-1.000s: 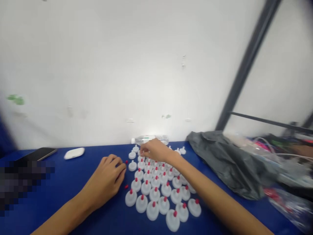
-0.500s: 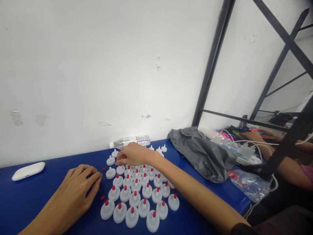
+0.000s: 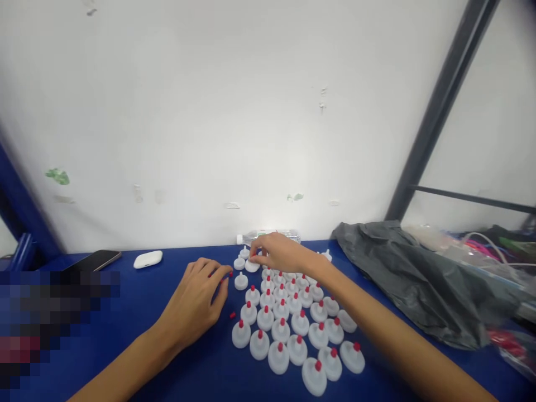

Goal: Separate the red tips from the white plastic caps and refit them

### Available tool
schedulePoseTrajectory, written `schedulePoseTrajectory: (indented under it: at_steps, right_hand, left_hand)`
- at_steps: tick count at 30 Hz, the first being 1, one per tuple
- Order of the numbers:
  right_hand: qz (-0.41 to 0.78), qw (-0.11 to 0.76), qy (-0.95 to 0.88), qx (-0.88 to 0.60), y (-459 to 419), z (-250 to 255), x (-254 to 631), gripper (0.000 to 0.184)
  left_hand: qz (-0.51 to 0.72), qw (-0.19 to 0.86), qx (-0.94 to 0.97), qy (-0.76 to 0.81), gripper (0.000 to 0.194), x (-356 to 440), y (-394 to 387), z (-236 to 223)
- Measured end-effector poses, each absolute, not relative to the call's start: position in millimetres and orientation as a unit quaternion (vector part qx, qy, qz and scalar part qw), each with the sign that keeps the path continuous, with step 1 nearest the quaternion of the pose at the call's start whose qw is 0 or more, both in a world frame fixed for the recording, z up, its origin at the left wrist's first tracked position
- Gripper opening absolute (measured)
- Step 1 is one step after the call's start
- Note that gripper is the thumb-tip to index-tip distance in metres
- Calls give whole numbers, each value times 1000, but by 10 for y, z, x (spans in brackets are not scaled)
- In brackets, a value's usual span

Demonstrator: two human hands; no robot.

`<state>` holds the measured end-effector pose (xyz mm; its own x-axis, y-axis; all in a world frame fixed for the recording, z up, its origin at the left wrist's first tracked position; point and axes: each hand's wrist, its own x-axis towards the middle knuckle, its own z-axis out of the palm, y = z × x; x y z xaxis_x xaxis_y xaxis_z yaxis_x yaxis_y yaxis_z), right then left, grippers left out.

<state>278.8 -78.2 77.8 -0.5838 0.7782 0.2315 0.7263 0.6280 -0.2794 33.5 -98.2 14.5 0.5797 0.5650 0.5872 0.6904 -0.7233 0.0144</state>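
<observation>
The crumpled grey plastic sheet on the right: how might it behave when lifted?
The crumpled grey plastic sheet would probably sag floppily, given its loose folds. It looks thin, so likely light for its size. Its faint sheen hints at slipperiness.

A white wall, marked by scuffs and torn tape, is brightly lit near its middle. It is met by a blue tabletop and crossed at right by a dark metal post.
</observation>
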Motion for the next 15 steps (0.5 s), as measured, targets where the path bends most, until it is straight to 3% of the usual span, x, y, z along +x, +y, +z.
schedulePoseTrajectory:
  at_steps: [15]
  right_hand:
    - [237,226,-866,-376,-1144,913,2445,18]
  left_hand:
    - [-370,65,-856,-355,25,346,-1057,156]
